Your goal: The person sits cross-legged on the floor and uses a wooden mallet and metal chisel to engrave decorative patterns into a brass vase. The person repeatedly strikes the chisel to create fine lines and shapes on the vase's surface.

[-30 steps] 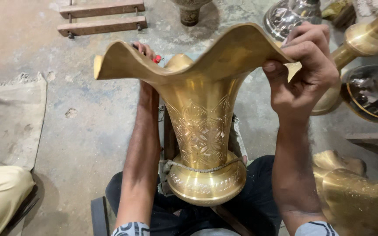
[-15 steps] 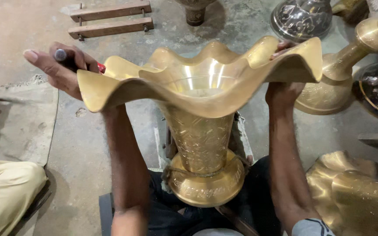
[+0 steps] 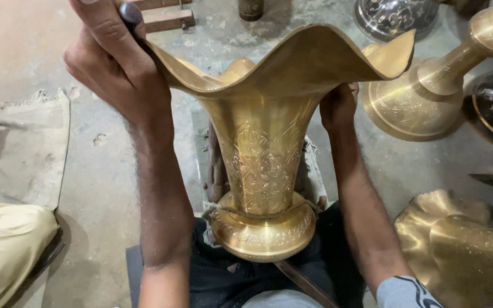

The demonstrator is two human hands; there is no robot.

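The left hand point(image 3: 115, 74) is closing its grip on the wavy rim of the brass vase point(image 3: 263, 154), also pinching a small dark tool point(image 3: 130, 12). The vase is standing in the lap, probably heavy, rigid and slick. The right hand point(image 3: 338, 108) is bracing under the flare, fingers hidden.

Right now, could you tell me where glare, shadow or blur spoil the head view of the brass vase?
In the head view, glare runs down the brass vase on its neck and base, yet the engraved pattern stays readable; the left hand, at the top edge, is soft and partly cut off; the right hand sits in shadow under the flared rim; the brass stand behind also shines brightly.
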